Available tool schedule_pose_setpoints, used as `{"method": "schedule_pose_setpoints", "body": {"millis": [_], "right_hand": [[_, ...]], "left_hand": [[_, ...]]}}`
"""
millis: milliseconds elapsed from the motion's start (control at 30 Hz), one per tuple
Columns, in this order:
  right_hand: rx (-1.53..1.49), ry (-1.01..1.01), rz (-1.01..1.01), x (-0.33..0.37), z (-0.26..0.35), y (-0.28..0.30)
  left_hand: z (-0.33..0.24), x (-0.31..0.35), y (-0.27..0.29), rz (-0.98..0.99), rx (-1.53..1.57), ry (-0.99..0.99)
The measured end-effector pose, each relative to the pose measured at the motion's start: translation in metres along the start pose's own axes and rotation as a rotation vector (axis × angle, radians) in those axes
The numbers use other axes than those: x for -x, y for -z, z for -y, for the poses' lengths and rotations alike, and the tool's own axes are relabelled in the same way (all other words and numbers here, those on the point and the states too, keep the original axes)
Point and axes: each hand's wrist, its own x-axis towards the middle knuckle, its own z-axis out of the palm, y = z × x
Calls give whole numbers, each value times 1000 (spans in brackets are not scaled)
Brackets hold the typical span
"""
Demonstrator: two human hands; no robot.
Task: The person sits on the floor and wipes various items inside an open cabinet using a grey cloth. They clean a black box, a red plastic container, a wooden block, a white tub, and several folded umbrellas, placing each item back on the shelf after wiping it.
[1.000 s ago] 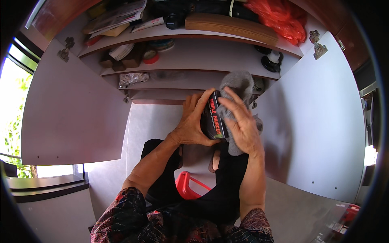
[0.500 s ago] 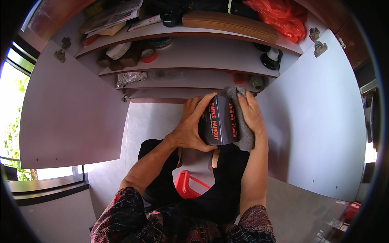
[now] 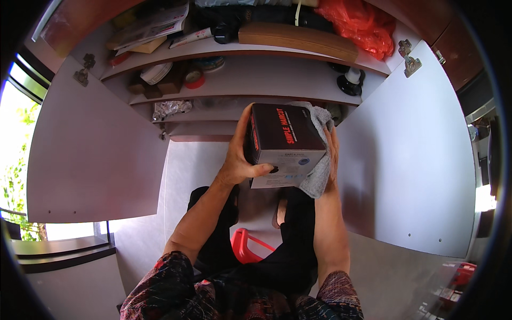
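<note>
Between my hands is a black and white cardboard box (image 3: 285, 162) with red print, held up in front of an open cabinet. My left hand (image 3: 240, 154) grips its left side, with the thumb across the white face. On the right side a grey cloth (image 3: 318, 176) lies against the box. My right hand (image 3: 332, 157) presses this cloth to the box, its fingers mostly hidden behind the cloth.
Cabinet doors (image 3: 96, 144) stand wide on both sides. The shelves (image 3: 277, 77) hold papers, a brown wooden block (image 3: 298, 40), a red plastic bag (image 3: 362, 26), tape rolls and a black-and-white object (image 3: 351, 81). A red stool (image 3: 242, 245) shows between my legs.
The box has turned, so its white face now points toward me and a black face is on top. It has shifted slightly left, and the cloth has moved with it along the right side.
</note>
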Motion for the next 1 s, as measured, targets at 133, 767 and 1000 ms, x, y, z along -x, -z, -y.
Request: {"method": "schedule_pose_setpoints", "body": {"millis": [133,767,1000], "right_hand": [[-713,-281,-84,2,16,-3],[-2149,-984,-146,22,42,-19],[-1425,-869,-457,2,45,-2]], "left_hand": [[1,0,2,-57,90,67],[-5,-4,-3,-143,327,141],[0,-8,-15,-272,-21,30]]}}
